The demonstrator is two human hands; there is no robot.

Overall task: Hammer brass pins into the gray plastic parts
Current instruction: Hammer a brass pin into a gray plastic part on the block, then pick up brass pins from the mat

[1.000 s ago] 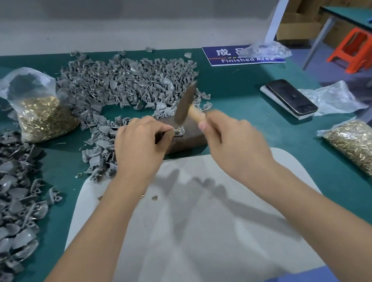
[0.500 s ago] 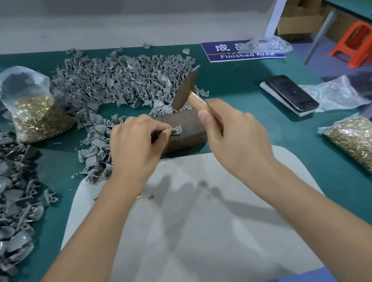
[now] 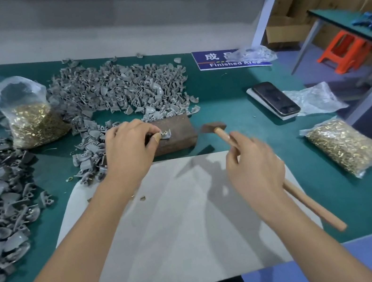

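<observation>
Green bench (image 3: 235, 102) (felt-like) under gray parts (image 3: 121, 87), pin bags (image 3: 35, 122), board (image 3: 181, 216), block (image 3: 176, 132).

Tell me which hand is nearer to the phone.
Right. The right hand, holding the hammer, is below and left of the phone; the left hand is farther left, at the block.

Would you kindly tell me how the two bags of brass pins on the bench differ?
The left bag stands upright with its mouth open beside the gray parts pile; the right bag lies flat near the table's right edge. The left bag bulges, while the right one spreads long. Both are clear plastic holding brass pins.
</observation>
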